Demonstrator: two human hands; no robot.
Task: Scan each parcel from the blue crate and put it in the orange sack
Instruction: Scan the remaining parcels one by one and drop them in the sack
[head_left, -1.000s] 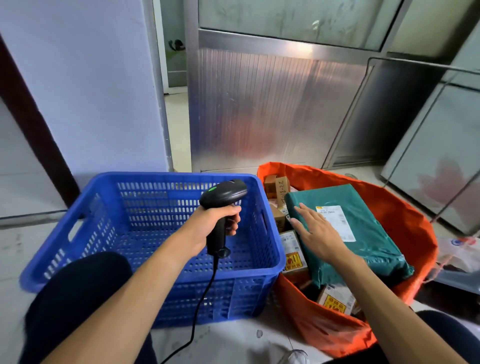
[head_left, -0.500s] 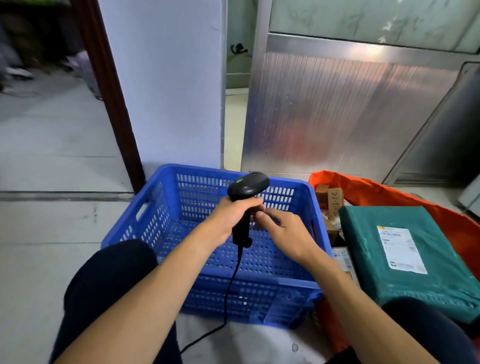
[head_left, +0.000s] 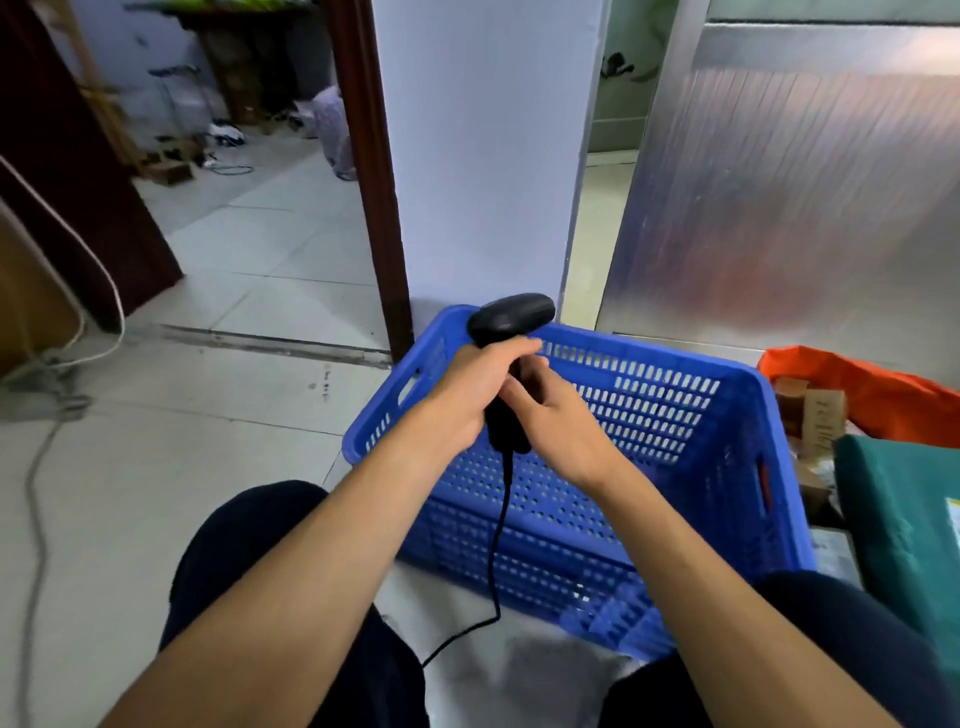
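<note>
The left hand (head_left: 467, 395) is wrapped around the handle of the scanner (head_left: 511, 317) and the right hand (head_left: 558, 421) pinches it too, over the bare-looking blue crate (head_left: 737, 395), while right of both, in the orange sack (head_left: 872, 384), the green parcel (head_left: 904, 525) looks soft and light, best gripped by an edge.

Ahead of me: white pillar (head_left: 483, 156) | beside it: dark door frame (head_left: 371, 171) | my right: ribbed metal panel (head_left: 789, 197) | my left: pale cable (head_left: 98, 291) trailing over tiled floor (head_left: 171, 426)
</note>
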